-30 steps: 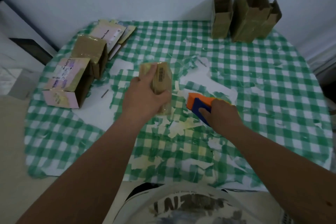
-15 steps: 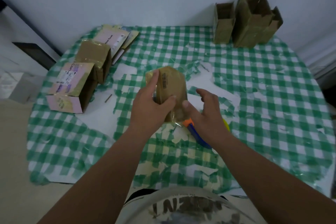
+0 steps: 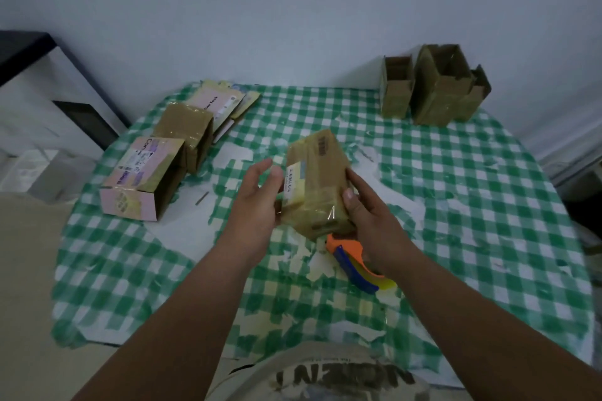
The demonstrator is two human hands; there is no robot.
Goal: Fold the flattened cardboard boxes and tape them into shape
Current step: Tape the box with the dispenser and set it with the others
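Both our hands hold one taped cardboard box [image 3: 316,181] above the surface [image 3: 488,205]: right hand [image 3: 368,212] grasping, left hand [image 3: 257,202] with fingers relaxed alongside, long axis pointing away from us.

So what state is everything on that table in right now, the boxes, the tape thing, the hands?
Brown box in hand: folded up, taped, held above the table.
Right hand: holds that box's right side.
Left hand: fingers straight, against the box's left side.
Tape dispenser: lying on the tablecloth, unheld.
Pink box: folded, lying on its side.
Brown box behind it: folded, taped.
Flat boxes: still flattened, stacked.
Three boxes by the wall: upright, tops open.
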